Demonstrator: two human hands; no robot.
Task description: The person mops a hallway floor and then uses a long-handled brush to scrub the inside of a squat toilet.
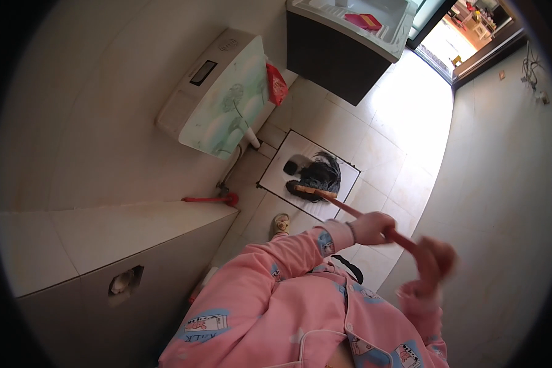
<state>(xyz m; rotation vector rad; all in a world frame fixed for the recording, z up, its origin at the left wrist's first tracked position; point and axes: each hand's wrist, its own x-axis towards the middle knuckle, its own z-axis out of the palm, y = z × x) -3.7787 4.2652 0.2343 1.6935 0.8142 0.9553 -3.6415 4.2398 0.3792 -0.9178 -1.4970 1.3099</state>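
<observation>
Both my hands grip one long pinkish-red handle that slants down to the floor. My left hand (373,229) is wrapped around its middle, and my right hand (438,257), smeared by motion, closes round the upper end. At the bottom, the mop (318,179) has an orange-brown bar and a dark, wet-looking, strandy head; its exact kind is hard to make out. This head rests within the white square squat toilet pan (348,179), beside a dark round opening (290,167).
A cistern (227,98) hangs on the left wall, a red bag (276,84) beside it. Below, a red tool (211,199) lies on a tiled ledge (116,233). A dark cabinet with a sink (331,58) stands ahead, near a doorway (451,43). My sandalled foot (281,224) stands near the pan.
</observation>
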